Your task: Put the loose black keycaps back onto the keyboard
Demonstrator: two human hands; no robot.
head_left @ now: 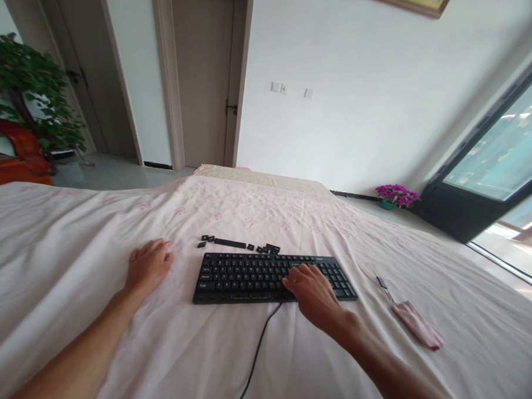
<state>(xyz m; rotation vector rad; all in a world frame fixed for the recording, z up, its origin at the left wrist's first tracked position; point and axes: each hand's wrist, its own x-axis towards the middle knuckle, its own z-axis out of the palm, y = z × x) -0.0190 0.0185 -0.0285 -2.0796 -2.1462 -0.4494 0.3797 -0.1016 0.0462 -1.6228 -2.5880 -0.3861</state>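
- Head view: black keyboard lies on pale floral cloth, cable trailing off its near edge.
- Left hand rests on cloth, left of keyboard; fingers loosely extended.
- Right hand over keyboard's right half, fingers bent; cannot tell whether they grip anything.
- Loose keycaps, long bar among them, just beyond far edge.

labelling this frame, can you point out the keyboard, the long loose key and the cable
Keyboard (258, 277): head view, on the keys near its middle.
Long loose key (230, 242): head view, midway along its length.
Cable (259, 346): head view, partway along its visible run below the keyboard.
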